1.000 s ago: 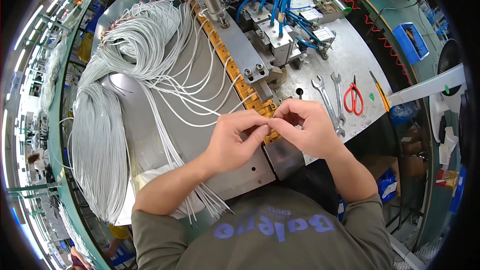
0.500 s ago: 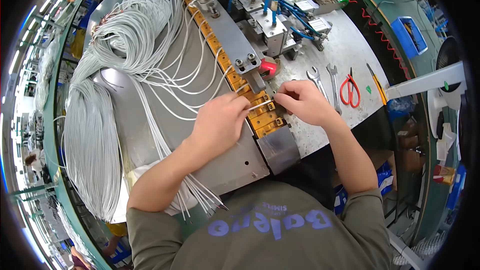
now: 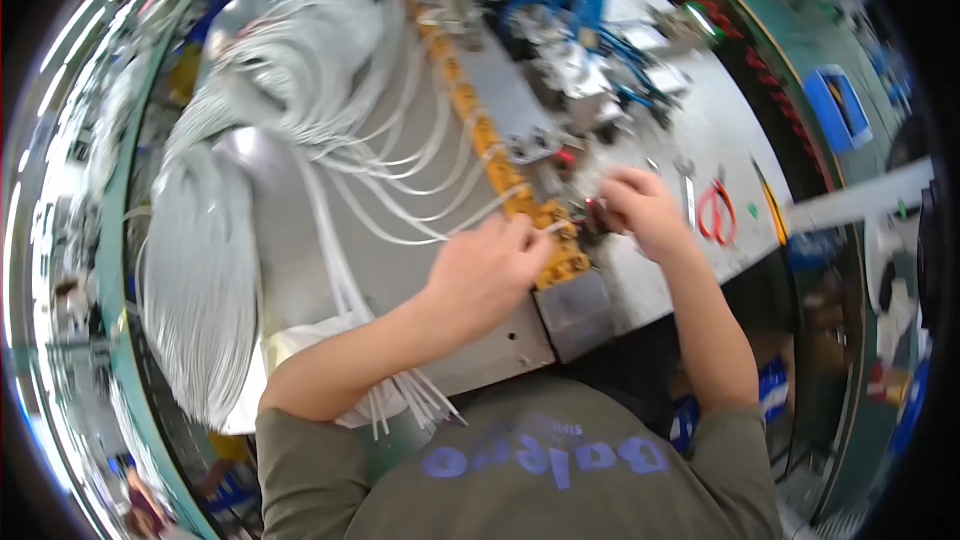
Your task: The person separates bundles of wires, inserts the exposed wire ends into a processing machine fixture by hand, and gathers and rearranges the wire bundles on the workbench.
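My left hand [image 3: 490, 270] is closed on a white cable, pinching it close to its end over the near part of the yellow slotted fixture [image 3: 508, 180]. The short cable end [image 3: 556, 226] sticks out to the right of the fingers, across the fixture. My right hand [image 3: 640, 208] is just right of the fixture, thumb and fingers pressed together beside a small dark and red part [image 3: 594, 212]. Blur hides what these fingers hold. Several other white cables [image 3: 400, 190] run from the left to the fixture. A grey metal block [image 3: 577, 315] forms its near end.
A large bundle of white cables [image 3: 205, 280] covers the left of the bench. A metal press with blue air tubes [image 3: 590, 0] stands at the back. Red-handled scissors [image 3: 716, 215], a wrench [image 3: 688, 190] and a yellow-handled tool [image 3: 770, 202] lie to the right.
The whole view has shifted and blurred. My right hand has moved off the cable end to the fixture's right side, where the dark and red part now shows. My left hand still grips the cable.
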Available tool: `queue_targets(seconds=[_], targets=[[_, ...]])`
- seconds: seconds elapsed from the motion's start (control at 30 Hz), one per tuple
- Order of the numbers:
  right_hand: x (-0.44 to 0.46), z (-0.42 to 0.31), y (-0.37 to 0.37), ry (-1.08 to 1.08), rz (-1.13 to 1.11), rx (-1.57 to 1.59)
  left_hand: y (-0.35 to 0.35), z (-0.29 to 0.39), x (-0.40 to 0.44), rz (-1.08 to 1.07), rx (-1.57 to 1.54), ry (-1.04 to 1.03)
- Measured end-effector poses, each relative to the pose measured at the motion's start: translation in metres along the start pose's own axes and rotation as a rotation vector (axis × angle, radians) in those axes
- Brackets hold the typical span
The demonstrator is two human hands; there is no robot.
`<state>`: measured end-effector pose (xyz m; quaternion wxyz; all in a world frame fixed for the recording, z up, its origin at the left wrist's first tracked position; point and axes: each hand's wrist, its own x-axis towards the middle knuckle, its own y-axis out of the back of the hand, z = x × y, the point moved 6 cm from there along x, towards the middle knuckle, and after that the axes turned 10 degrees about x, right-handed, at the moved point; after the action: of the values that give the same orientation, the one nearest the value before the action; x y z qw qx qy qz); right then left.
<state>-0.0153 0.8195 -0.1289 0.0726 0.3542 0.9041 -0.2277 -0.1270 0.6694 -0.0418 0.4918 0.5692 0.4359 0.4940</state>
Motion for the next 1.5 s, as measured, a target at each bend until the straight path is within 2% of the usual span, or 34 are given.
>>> queue_targets(seconds=[0.03,0.17,0.27,0.3,0.43,0.5,0.53,0.57,0.63,0.73,0.83,0.9,1.0,1.07,1.13,1.2,1.27,1.33,1.37,1.4,1.43,1.47,1.5], targets=[[-0.001,-0.004,0.009,0.047,0.108,-0.049,0.0,-0.002,0.0,0.01,0.01,0.035],[-0.026,-0.027,-0.021,0.08,0.02,-0.191,0.011,-0.033,-0.011,0.063,0.0,0.138],[-0.05,-0.037,-0.043,0.048,-0.078,-0.286,0.027,-0.064,-0.033,0.212,-0.075,0.224],[-0.058,-0.039,-0.052,0.045,-0.128,-0.271,0.028,-0.083,-0.048,0.224,-0.168,0.351],[-0.083,-0.035,-0.091,0.08,-0.382,-0.377,0.012,-0.165,-0.101,0.254,0.047,0.812],[-0.089,-0.03,-0.113,0.155,-0.544,-0.449,-0.02,-0.212,-0.118,0.102,0.1,0.981],[-0.089,-0.024,-0.123,0.212,-0.632,-0.462,-0.019,-0.22,-0.116,0.072,0.088,0.998],[-0.088,-0.017,-0.127,0.139,-0.651,-0.506,-0.019,-0.226,-0.114,0.04,0.076,1.013],[-0.087,-0.016,-0.129,0.185,-0.625,-0.564,-0.019,-0.24,-0.105,-0.071,0.039,1.033],[-0.088,-0.017,-0.125,0.199,-0.602,-0.539,-0.017,-0.251,-0.108,0.075,0.041,0.965],[-0.086,-0.016,-0.122,0.213,-0.603,-0.534,-0.023,-0.261,-0.122,0.216,-0.696,1.067],[-0.086,-0.014,-0.122,0.188,-0.62,-0.535,-0.04,-0.253,-0.14,0.204,-1.202,1.083],[-0.082,-0.014,-0.124,0.057,-0.648,-0.533,-0.046,-0.2,-0.155,0.256,-1.884,1.151],[-0.078,-0.013,-0.126,-0.11,-0.649,-0.52,-0.017,-0.14,-0.14,0.297,-2.225,1.129],[-0.066,-0.002,-0.133,-0.138,-0.623,-0.309,-0.013,-0.088,-0.135,0.318,-2.398,0.923],[-0.053,0.01,-0.146,-0.228,-0.599,-0.091,-0.006,-0.03,-0.121,0.166,-2.363,0.901],[-0.045,0.016,-0.168,-0.381,-0.581,0.138,-0.003,0.012,-0.11,0.025,-2.482,0.812],[-0.052,0.015,-0.19,-0.626,-0.508,0.2,-0.007,0.042,-0.097,-0.067,-2.626,0.559],[-0.057,0.015,-0.194,-0.747,-0.469,0.229,-0.008,0.051,-0.093,-0.155,-2.569,0.51],[-0.061,0.016,-0.195,-0.771,-0.477,0.299,-0.008,0.057,-0.092,-0.236,-2.509,0.46],[-0.066,0.02,-0.193,-0.794,-0.486,0.37,-0.011,0.067,-0.097,-0.419,-2.419,0.35],[-0.069,0.022,-0.191,-0.818,-0.493,0.444,-0.003,0.072,-0.105,-0.649,-2.131,0.382],[-0.073,0.019,-0.181,-0.855,-0.529,0.487,0.005,0.069,-0.106,-0.671,-1.931,0.214]])
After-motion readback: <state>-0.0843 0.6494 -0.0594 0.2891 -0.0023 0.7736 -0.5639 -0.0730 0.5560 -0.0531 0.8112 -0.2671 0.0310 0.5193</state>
